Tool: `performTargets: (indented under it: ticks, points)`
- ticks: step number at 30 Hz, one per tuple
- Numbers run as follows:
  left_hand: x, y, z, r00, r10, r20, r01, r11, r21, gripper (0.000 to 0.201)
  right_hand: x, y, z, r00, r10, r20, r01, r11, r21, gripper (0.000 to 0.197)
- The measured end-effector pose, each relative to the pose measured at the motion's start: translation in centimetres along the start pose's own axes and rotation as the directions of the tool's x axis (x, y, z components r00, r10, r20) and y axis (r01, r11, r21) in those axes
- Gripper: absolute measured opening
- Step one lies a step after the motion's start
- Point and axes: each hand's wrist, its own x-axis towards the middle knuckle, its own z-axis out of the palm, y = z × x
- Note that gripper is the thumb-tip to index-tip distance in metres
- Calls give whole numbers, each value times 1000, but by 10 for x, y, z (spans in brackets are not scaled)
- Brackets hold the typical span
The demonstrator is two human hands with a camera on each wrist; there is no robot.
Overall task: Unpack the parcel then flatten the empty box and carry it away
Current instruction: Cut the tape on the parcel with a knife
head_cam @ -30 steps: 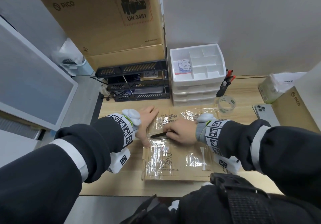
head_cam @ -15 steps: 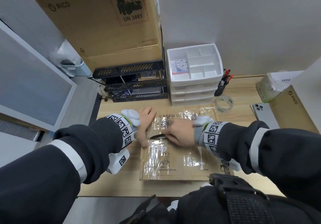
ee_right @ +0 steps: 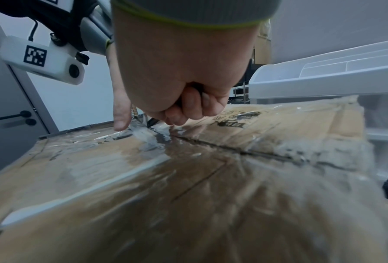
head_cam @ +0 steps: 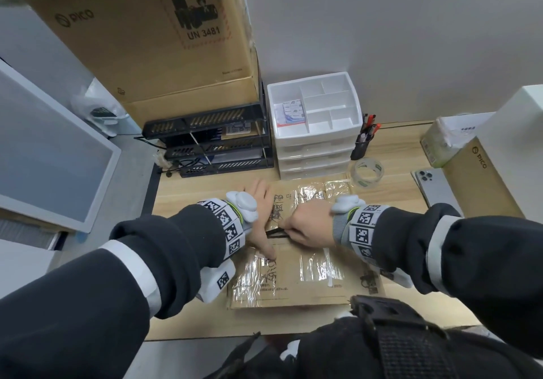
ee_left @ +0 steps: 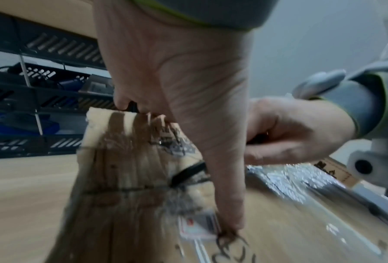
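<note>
A flat brown cardboard parcel point(head_cam: 293, 278), wrapped in clear tape, lies on the wooden desk point(head_cam: 191, 190) in front of me. My left hand point(head_cam: 258, 217) presses flat on its left part with the thumb point(ee_right: 121, 110) stretched toward me. My right hand point(head_cam: 308, 225) grips a black cutter point(head_cam: 276, 233) in a fist. The cutter's tip point(ee_right: 151, 121) sits on the taped middle seam, right beside the left thumb. In the left wrist view the cutter point(ee_left: 188, 172) passes behind the thumb, over the parcel point(ee_left: 121, 195). A dark slit runs along the seam behind the right hand point(ee_right: 177, 80).
Behind the parcel stand a white drawer unit point(head_cam: 314, 131), black paper trays point(head_cam: 211, 143) and a pen cup point(head_cam: 363, 146). A tape roll point(head_cam: 365, 172), a phone point(head_cam: 435, 187) and a brown box point(head_cam: 476, 178) lie to the right. A large carton point(head_cam: 147, 40) tops the trays.
My right hand has drawn the cutter a little to the left along the seam, closer to the left thumb. The left hand has stayed pressed on the parcel.
</note>
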Motion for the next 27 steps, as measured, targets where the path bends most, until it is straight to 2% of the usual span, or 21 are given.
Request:
performTargets:
  ticks: [2, 4, 10, 14, 16, 21, 24, 27]
  points:
    - [1, 6, 5, 998, -26, 53, 26, 1000, -8, 166, 0, 1, -1, 1000, -13, 8, 13, 1000, -7, 28]
    - [4, 11, 4, 995, -51, 81, 50, 999, 13, 169, -3, 4, -2, 999, -25, 30, 25, 1000, -7, 29]
    - [5, 19, 3, 991, -93, 93, 88, 995, 49, 169, -24, 20, -10, 996, -34, 85, 36, 999, -17, 30]
    - [2, 24, 1, 992, -115, 53, 110, 991, 79, 153, -37, 31, -8, 998, -34, 54, 37, 998, -50, 33]
    - [1, 24, -4, 997, -57, 51, 53, 994, 91, 160, -39, 33, -7, 998, -44, 35, 46, 997, -59, 35]
    - [4, 30, -3, 981, 185, -55, -188, 981, -53, 159, -39, 32, -6, 997, -71, -15, 70, 993, -93, 29]
    - [7, 42, -3, 981, 185, -57, -187, 982, -33, 161, -41, 35, -2, 997, -61, -36, 57, 992, -112, 28]
    - [9, 47, -10, 986, 160, -51, -157, 986, 53, 160, -45, 40, -2, 998, -56, 0, 55, 990, -130, 28]
